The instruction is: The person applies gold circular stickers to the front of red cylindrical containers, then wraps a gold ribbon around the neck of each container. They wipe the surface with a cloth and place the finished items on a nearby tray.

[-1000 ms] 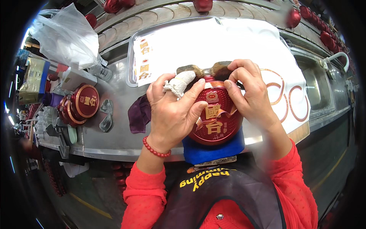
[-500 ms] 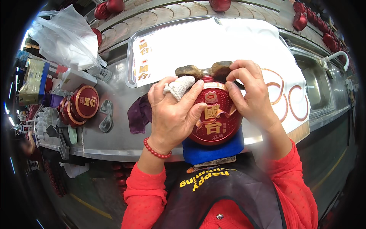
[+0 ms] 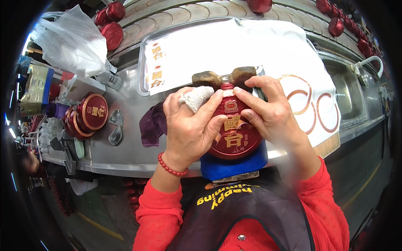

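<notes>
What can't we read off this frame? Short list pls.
- Red bottle, head view: left hand and right hand cover its sides and neck, so the grip underneath is unseen.
- Blue pad: mostly hidden by the bottle; its support cannot be told.
- Purple cloth: partly behind the left hand.
- Red lids at left: stacked and bent by the fisheye, count unclear.
- Sink: squeezed at the rim.
</notes>
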{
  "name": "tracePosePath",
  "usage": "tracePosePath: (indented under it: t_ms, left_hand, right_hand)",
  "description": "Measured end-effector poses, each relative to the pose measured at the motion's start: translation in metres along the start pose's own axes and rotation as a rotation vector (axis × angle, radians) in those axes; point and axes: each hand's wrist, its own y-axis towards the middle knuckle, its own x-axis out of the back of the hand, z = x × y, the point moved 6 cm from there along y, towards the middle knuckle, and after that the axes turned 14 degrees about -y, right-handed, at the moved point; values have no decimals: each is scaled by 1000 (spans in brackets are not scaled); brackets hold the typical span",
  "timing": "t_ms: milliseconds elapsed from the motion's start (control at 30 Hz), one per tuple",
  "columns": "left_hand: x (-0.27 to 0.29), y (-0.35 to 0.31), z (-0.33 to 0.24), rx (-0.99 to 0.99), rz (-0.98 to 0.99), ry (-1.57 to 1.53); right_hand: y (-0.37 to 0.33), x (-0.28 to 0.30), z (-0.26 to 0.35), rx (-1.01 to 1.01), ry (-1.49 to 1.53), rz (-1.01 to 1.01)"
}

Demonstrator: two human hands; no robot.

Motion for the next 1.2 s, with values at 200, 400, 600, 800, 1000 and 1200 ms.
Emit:
tracePosePath:
  t_ms: [200,400,600,800,1000,1200]
  left_hand:
    - [0,-1,1,4,-5,-8]
    - [1,-1,1,0,-15,-18]
    - [5,-4,5,51,-55,-138]
    - [10,-18,24,368,-226,-372]
    - [5,-28,31,544,-111,-488]
    - [10,-29,32,548,-146,-545]
  right_hand:
    - [1,3,2,33,34,-40]
    - [2,1,0,33,28,-46]
    - [2,1,0,24,27,-41]
    - [3,-1,1,16,2,1]
    - [3,-4,1,-7,16,46]
    - [2,-5,1,13,-2,35]
